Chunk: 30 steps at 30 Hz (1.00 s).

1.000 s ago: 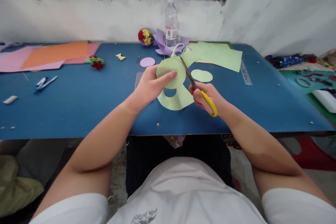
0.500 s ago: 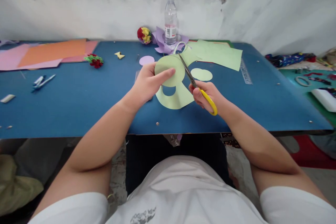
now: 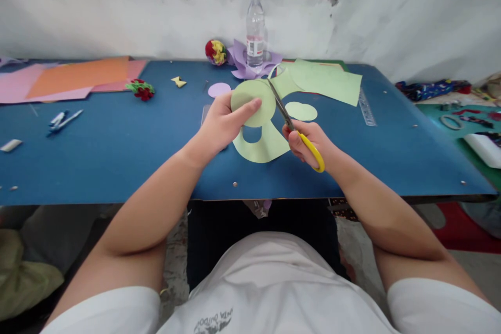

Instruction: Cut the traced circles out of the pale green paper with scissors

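Observation:
My left hand [image 3: 227,120] pinches a round piece of light green paper [image 3: 252,91], thumb on top and the other fingers hidden beneath it. In my right hand [image 3: 307,141] is a pair of scissors [image 3: 311,150] with yellow handles. Their blades look nearly closed and lie along the right edge of the round piece. Below it on the table rests a green paper offcut [image 3: 266,148] with a hole cut in it. Right of the blades lie overlapping green paper ovals [image 3: 301,111]. A curled green scrap [image 3: 285,82] sits behind the scissor tips.
A water bottle [image 3: 255,31] stands on purple paper [image 3: 239,57] at the back. Green sheets [image 3: 332,81] and a clear ruler [image 3: 367,107] lie to the right. Orange paper [image 3: 82,78], a red-green pompom flower [image 3: 141,90], pens [image 3: 62,122] and an eraser [image 3: 11,145] are leftward.
The curled green strip at the scissor tips has shifted and looks less raised. Both hands stay almost in place, the paper and scissors still held.

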{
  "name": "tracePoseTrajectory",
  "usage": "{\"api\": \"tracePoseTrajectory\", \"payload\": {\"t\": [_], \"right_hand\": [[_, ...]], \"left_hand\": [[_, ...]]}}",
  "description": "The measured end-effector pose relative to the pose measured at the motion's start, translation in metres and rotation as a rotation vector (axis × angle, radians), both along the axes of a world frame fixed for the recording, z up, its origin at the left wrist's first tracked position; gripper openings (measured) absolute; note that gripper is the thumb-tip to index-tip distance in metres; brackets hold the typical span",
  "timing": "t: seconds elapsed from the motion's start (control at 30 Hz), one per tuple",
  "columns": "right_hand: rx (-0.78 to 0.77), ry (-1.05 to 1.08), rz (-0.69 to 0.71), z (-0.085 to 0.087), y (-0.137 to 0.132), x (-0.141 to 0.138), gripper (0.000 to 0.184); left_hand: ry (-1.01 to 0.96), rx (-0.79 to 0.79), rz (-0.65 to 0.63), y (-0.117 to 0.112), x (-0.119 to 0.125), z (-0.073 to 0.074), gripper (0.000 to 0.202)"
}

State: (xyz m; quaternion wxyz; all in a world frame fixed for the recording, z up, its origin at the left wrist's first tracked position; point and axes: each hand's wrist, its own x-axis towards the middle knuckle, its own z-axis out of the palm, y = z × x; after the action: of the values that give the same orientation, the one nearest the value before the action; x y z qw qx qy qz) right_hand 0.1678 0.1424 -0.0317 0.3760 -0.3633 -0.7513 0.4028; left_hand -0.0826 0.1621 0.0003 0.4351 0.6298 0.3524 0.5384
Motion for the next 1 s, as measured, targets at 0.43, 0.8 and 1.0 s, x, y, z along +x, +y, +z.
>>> {"api": "tracePoseTrajectory", "payload": {"t": [0.43,0.8,1.0], "right_hand": [[-0.011,-0.012,0.0,0.0043,-0.0031,-0.0003,0.079],[-0.023,-0.013,-0.006,0.0088,-0.0045,-0.001,0.078],[-0.013,-0.019,-0.018,0.0066,-0.0033,-0.0009,0.079]], "left_hand": [[0.03,-0.032,0.085,0.0001,-0.0044,-0.0018,0.034],[0.039,-0.044,0.101,-0.0012,-0.0028,0.0016,0.041],[-0.001,-0.024,0.094,-0.0018,0.0006,0.0052,0.044]]}}
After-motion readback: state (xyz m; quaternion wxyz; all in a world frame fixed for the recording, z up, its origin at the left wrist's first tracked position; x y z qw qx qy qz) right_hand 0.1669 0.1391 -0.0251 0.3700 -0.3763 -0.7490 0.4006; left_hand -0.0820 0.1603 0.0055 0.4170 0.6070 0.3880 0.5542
